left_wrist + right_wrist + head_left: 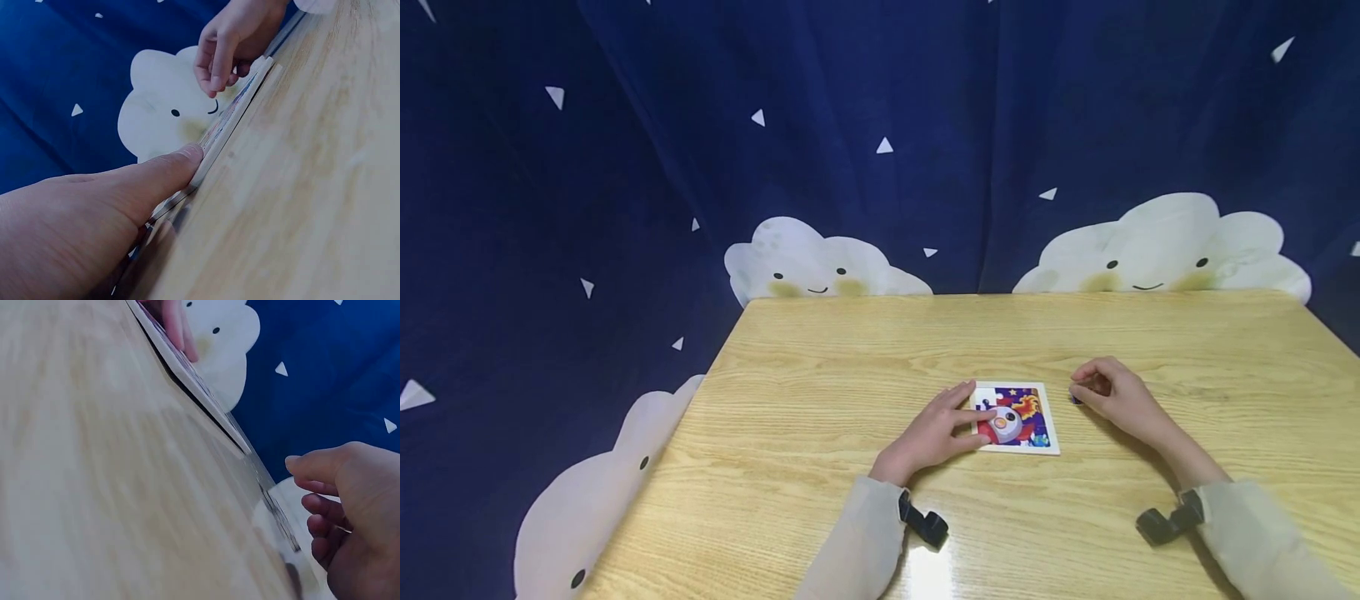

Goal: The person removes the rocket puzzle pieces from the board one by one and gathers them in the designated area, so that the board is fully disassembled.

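Note:
A small jigsaw puzzle in a white frame (1051,433) lies on the wooden table, picturing a white and red rocket with an orange flame on purple. Bare white backing shows at its upper left. My left hand (931,429) rests over the left side, fingers spread across the picture; in the left wrist view its thumb (172,169) lies on the frame's edge. Right of the puzzle, my right hand (1123,402) hovers with loosely bent fingers just over a small dark puzzle piece (1075,398). In the right wrist view, flat pieces (279,519) lie below the fingertips.
The pale wooden table (820,367) reaches back to a dark blue curtain (880,75) with white triangles and smiling clouds. Black straps with small camera mounts (925,521) sit on both wrists, over light sleeves (857,542).

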Action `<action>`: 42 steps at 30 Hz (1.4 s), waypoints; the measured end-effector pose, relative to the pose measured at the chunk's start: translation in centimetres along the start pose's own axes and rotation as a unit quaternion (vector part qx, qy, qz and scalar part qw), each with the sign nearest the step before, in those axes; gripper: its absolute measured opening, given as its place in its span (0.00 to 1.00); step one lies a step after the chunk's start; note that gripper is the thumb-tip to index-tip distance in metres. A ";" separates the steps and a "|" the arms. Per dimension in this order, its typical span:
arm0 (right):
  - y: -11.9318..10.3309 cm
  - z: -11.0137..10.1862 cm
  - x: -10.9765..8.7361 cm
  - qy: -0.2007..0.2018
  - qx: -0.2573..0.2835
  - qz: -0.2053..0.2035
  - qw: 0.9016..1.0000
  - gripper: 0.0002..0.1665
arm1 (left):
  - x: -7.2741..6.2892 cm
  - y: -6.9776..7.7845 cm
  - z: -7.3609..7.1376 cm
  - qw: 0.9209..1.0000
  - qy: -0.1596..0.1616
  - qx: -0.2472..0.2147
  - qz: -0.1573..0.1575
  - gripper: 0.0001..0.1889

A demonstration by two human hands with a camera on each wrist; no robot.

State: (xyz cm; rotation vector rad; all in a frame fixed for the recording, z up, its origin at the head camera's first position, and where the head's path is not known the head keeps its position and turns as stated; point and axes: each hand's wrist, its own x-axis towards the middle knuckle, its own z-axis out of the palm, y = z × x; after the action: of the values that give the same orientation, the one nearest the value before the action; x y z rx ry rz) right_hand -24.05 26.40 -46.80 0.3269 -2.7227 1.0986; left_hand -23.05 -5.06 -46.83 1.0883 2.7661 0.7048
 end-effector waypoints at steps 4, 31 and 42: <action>-0.8 0.8 0.2 0.001 0.004 -0.014 1.000 0.09 | -0.1 0.0 0.0 1.000 0.000 -0.002 -0.003 0.23; -4.4 4.5 1.4 -0.058 0.021 -0.060 0.996 0.10 | 0.1 -0.1 0.1 1.000 -0.002 0.003 -0.002 0.24; -5.1 4.6 1.9 -0.094 -0.007 -0.068 0.993 0.13 | 0.0 0.0 0.0 1.000 0.000 0.001 -0.003 0.23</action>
State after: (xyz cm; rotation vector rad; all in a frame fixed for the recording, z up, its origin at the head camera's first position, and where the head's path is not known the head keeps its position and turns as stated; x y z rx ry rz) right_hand -24.92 19.38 -46.20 0.6353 -2.8166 1.0607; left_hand -23.05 -5.06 -46.80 1.0812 2.7699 0.7015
